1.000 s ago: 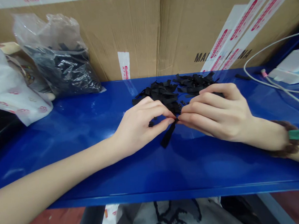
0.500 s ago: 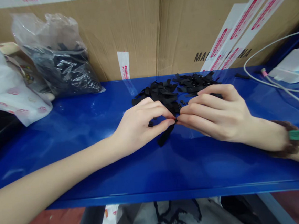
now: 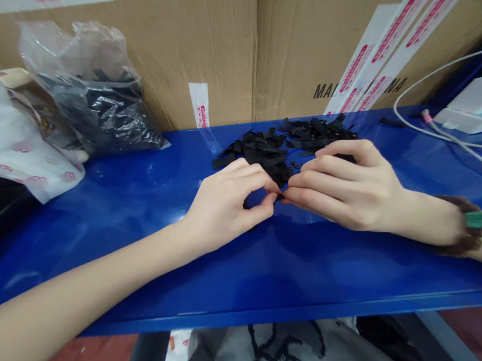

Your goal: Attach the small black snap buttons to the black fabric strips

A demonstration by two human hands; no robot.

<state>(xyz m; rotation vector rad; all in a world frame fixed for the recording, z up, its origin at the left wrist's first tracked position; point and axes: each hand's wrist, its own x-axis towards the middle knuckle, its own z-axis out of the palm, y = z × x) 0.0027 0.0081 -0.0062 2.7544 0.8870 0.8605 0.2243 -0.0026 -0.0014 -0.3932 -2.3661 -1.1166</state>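
Between the fingertips of both hands is a small black fabric strip (image 3: 279, 197), mostly hidden by the fingers. My left hand (image 3: 230, 201) pinches it between thumb and forefinger. From the other side my right hand (image 3: 345, 186) grips it with its fingertips, the fingers bent and close together. Just behind the hands lies a loose pile of black strips (image 3: 259, 145), and a second black heap (image 3: 314, 130) spreads to its right, partly behind my right hand. A few tiny dark ring-like pieces (image 3: 294, 165) sit between the piles.
The blue tabletop (image 3: 215, 282) ends at a front edge near my lap. A large cardboard box (image 3: 214, 49) stands behind. At the left are a clear bag of black pieces (image 3: 110, 113) and a white printed bag (image 3: 25, 147). White cables (image 3: 450, 136) run at the right.
The strip's tail, which hung below the fingers toward the front, is now mostly hidden under my left hand. Both hands keep their pinch and have shifted only slightly.
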